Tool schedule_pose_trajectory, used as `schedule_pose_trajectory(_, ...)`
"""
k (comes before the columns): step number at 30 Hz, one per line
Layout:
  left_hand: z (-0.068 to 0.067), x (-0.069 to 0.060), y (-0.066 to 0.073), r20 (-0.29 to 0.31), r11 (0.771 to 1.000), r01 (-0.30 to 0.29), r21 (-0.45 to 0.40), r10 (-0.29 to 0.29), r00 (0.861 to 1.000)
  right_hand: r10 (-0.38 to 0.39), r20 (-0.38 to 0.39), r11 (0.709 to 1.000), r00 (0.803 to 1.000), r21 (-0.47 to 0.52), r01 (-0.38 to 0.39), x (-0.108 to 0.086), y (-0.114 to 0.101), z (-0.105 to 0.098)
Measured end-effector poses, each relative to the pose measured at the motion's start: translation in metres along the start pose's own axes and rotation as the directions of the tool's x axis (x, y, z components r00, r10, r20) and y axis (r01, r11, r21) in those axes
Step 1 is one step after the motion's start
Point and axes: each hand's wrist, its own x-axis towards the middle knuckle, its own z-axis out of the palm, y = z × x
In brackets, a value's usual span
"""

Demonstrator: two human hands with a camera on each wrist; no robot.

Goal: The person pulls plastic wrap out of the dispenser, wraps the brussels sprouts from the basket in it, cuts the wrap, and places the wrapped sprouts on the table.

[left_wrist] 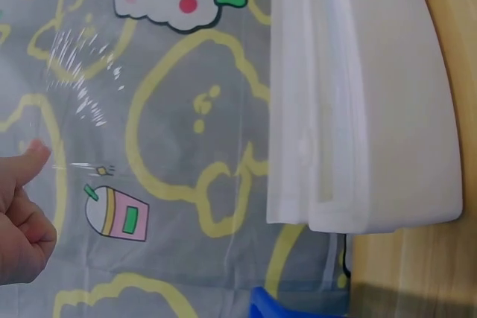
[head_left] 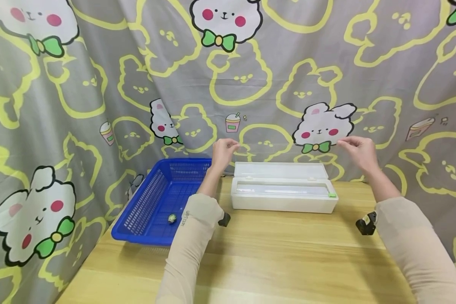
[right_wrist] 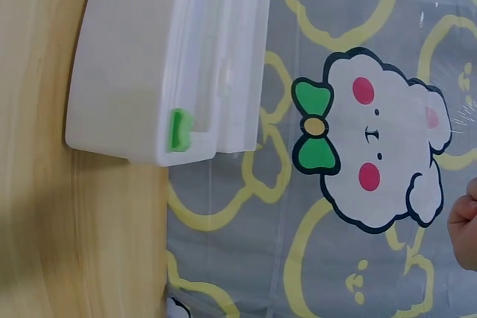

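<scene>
A white cling film dispenser (head_left: pixel 285 203) lies lengthwise at the back of the table. Its lid (head_left: pixel 280 169) is up, and a green slider (head_left: pixel 332 195) sits at the right end. Above the dispenser's left end, my left hand (head_left: pixel 224 154) pinches clear cling film (left_wrist: pixel 86 87), whose glints and creases show in the left wrist view. My right hand (head_left: pixel 359 152) is raised beyond the right end, thumb and fingers pinched at the film's other side. Faint glints appear near that hand in the right wrist view. Most of the transparent film cannot be made out.
A blue plastic basket (head_left: pixel 137 230) stands left of the dispenser, partly behind my left arm. In it lies a small round green and white item (head_left: pixel 172 218). A patterned grey curtain (head_left: pixel 258 84) hangs just behind the wooden table (head_left: pixel 289 253).
</scene>
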Motion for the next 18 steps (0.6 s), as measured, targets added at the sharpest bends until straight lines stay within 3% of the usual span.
schedule_pose_trajectory(8,-0.009,0.005,0.007,-0.003,1.0,-0.005,-0.027,0.005,1.0,-0.011,-0.011,1.0,1.0,0.01,0.011,0.004,-0.011,-0.004)
schedule_pose_trajectory(13,-0.011,0.009,0.015,-0.026,0.999,-0.038,-0.026,0.037,0.999,0.007,-0.012,1.0,1.0,0.028,-0.006,0.004,-0.015,-0.012)
schedule_pose_trajectory(18,-0.014,0.009,0.02,-0.041,0.999,-0.027,-0.036,0.025,0.999,-0.016,-0.031,0.998,0.999,0.068,0.018,0.006,-0.017,-0.013)
